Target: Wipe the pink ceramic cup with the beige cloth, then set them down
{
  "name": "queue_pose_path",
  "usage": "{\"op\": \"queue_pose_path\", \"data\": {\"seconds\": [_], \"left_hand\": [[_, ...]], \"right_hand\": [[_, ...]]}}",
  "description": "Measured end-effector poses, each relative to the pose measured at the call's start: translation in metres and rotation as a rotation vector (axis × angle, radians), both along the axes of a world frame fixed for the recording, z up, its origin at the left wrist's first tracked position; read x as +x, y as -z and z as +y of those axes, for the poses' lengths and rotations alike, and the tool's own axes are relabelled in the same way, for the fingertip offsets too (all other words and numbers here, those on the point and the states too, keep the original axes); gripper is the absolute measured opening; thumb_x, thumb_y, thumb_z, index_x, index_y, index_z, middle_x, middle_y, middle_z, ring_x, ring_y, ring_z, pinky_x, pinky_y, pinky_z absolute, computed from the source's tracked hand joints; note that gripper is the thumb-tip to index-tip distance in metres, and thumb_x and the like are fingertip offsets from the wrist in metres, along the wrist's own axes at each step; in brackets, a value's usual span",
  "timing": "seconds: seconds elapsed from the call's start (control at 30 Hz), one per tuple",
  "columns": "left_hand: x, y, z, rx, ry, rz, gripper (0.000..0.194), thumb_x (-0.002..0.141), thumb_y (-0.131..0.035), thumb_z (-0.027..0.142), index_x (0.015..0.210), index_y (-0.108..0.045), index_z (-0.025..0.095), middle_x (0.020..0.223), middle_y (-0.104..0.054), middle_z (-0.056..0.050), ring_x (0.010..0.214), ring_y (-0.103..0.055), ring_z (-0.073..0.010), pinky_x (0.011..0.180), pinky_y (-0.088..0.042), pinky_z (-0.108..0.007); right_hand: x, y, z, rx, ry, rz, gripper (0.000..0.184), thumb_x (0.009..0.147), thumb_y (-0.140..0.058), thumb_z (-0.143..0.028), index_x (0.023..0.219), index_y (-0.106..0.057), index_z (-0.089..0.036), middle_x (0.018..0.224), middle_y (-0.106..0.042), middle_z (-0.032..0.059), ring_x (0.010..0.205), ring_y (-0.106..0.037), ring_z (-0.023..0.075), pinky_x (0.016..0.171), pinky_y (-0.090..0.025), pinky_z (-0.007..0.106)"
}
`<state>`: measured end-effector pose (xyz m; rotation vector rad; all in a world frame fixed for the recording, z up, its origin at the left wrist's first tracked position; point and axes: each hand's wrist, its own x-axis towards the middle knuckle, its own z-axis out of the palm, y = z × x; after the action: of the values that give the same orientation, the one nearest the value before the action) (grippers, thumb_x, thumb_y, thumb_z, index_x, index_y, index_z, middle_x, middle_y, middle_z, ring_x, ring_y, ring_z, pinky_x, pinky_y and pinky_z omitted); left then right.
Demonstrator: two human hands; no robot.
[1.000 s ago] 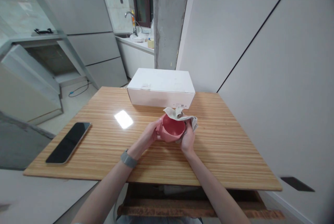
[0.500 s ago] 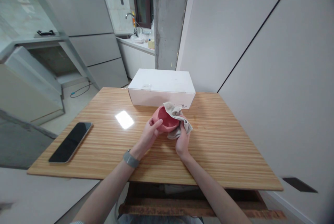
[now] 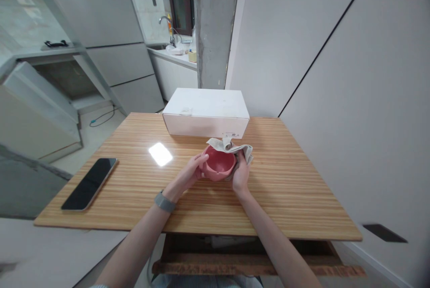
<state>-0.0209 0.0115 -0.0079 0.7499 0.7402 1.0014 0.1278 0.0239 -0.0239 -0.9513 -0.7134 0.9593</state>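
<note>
A pink bowl (image 3: 218, 172) is held above the wooden table, its opening tilted toward me. My left hand (image 3: 193, 169) grips the bowl's left side, thumb over the rim and fingers beneath. On the other side, my right hand (image 3: 241, 174) is closed on a light grey cloth (image 3: 231, 145), which drapes over the bowl's far and right rim. Part of the cloth shows under the bowl on the right. The fingers of my right hand are partly hidden behind the cloth and bowl.
A white box (image 3: 206, 115) stands at the table's far edge, just beyond the bowl. A black-screened phone (image 3: 90, 184) lies at the left on the wooden table (image 3: 285, 189). Below the near edge, a drawer (image 3: 208, 268) stands pulled out.
The bowl has turned more upright toward me and moved slightly right and nearer. My right hand has shifted right with the cloth, whose lower part is now mostly hidden.
</note>
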Motion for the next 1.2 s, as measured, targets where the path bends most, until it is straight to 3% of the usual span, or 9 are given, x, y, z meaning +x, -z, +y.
{"op": "queue_pose_path", "data": {"seconds": [0.17,0.33,0.43,0.57,0.8,0.9,1.07,1.13,1.2], "left_hand": [[0.005,-0.007,0.0,0.043,-0.111,-0.004,0.03,0.07,-0.074,0.04,0.079,-0.063,0.013,0.064,-0.064,0.0,0.056,-0.058,-0.0096,0.05,-0.046,-0.019],[0.011,-0.011,0.001,0.094,-0.268,-0.097,0.043,0.065,-0.08,0.03,0.1,-0.063,0.013,0.09,-0.071,-0.005,0.083,-0.066,-0.0162,0.074,-0.052,-0.025],[0.008,-0.009,0.0,0.092,-0.213,-0.122,0.047,0.066,-0.079,0.029,0.108,-0.062,0.016,0.097,-0.071,-0.005,0.09,-0.066,-0.0173,0.079,-0.052,-0.026],[0.004,-0.006,-0.001,0.021,-0.032,-0.089,0.04,0.079,-0.065,0.044,0.107,-0.064,0.015,0.099,-0.071,-0.008,0.082,-0.067,-0.0171,0.069,-0.054,-0.027],[0.004,-0.004,-0.003,0.018,0.04,0.06,0.028,0.075,-0.072,0.036,0.088,-0.068,0.012,0.075,-0.069,-0.004,0.062,-0.06,-0.0104,0.052,-0.049,-0.018],[0.003,-0.004,-0.002,0.01,-0.031,0.059,0.029,0.074,-0.072,0.039,0.084,-0.068,0.012,0.069,-0.067,-0.003,0.058,-0.059,-0.0101,0.047,-0.045,-0.017],[0.001,-0.004,0.002,0.004,-0.129,0.004,0.042,0.069,-0.074,0.046,0.096,-0.068,0.014,0.08,-0.069,-0.004,0.061,-0.059,-0.0104,0.047,-0.042,-0.017],[-0.001,-0.001,0.003,-0.008,-0.149,0.018,0.048,0.065,-0.076,0.051,0.092,-0.068,0.012,0.077,-0.068,-0.005,0.059,-0.058,-0.0102,0.047,-0.041,-0.018],[-0.002,0.003,0.003,0.002,-0.145,0.041,0.049,0.064,-0.076,0.052,0.088,-0.067,0.011,0.074,-0.067,-0.005,0.059,-0.057,-0.0106,0.05,-0.042,-0.019]], "right_hand": [[-0.003,-0.002,-0.004,0.05,0.007,-0.106,0.036,0.088,-0.045,-0.044,0.106,-0.063,-0.019,0.109,-0.067,0.0072,0.103,-0.062,0.019,0.097,-0.047,0.038],[-0.018,-0.001,-0.015,0.139,0.007,-0.228,0.033,0.088,-0.047,-0.039,0.11,-0.062,-0.019,0.12,-0.061,0.0075,0.117,-0.054,0.0176,0.106,-0.038,0.037],[-0.022,-0.001,-0.016,0.127,0.054,-0.275,0.032,0.088,-0.046,-0.037,0.108,-0.062,-0.019,0.119,-0.061,0.0078,0.117,-0.053,0.018,0.105,-0.038,0.036],[-0.015,-0.007,-0.011,0.06,0.164,-0.159,0.027,0.087,-0.047,-0.037,0.095,-0.065,-0.018,0.099,-0.067,0.0063,0.096,-0.062,0.0186,0.091,-0.048,0.036],[0.0,-0.006,-0.007,0.036,0.036,-0.138,0.03,0.087,-0.046,-0.04,0.094,-0.066,-0.019,0.097,-0.069,0.0063,0.09,-0.064,0.0188,0.086,-0.051,0.037],[-0.003,-0.004,-0.013,0.148,-0.008,-0.304,0.032,0.089,-0.045,-0.04,0.103,-0.065,-0.02,0.114,-0.065,0.0079,0.107,-0.06,0.0205,0.097,-0.046,0.041],[-0.003,-0.01,-0.029,0.488,-0.047,-0.839,0.039,0.092,-0.037,-0.037,0.121,-0.059,-0.024,0.141,-0.047,0.0054,0.138,-0.031,0.0266,0.115,-0.017,0.055],[0.0,-0.013,-0.032,0.564,-0.078,-1.005,0.042,0.092,-0.033,-0.033,0.128,-0.053,-0.026,0.139,-0.05,0.0046,0.137,-0.034,0.0262,0.115,-0.011,0.059],[0.005,-0.016,-0.033,0.61,-0.123,-1.112,0.046,0.091,-0.033,-0.03,0.133,-0.048,-0.025,0.139,-0.05,0.0055,0.133,-0.04,0.0255,0.115,-0.016,0.058]]}}
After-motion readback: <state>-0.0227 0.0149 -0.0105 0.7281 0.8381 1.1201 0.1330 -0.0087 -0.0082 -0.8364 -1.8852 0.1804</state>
